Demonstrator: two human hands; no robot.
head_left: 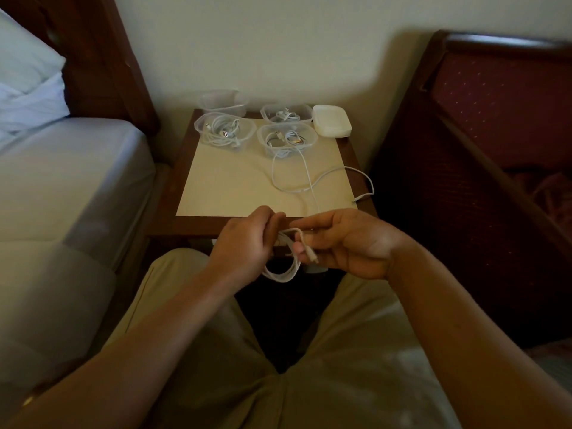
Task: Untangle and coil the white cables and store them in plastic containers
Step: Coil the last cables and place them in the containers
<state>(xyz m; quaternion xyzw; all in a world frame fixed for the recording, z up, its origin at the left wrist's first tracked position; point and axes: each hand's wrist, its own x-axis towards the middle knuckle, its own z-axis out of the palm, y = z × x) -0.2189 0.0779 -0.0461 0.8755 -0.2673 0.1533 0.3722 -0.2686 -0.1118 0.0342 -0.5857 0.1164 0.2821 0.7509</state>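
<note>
Both hands are pinching the same white cable (283,267) over the lap: left hand (244,246) curled around one side of the small coil, right hand (337,243) holding the loops plus a loose plug end by the fingertips. Honestly that fingertip hold looks sketchy, so the loops could spring open if it slackens. Beyond the grip, the cable's tail (309,178) snakes across the nightstand (235,187) and seems to run into the nearest container (286,140), so one hard tug might drag that tub off.
</note>
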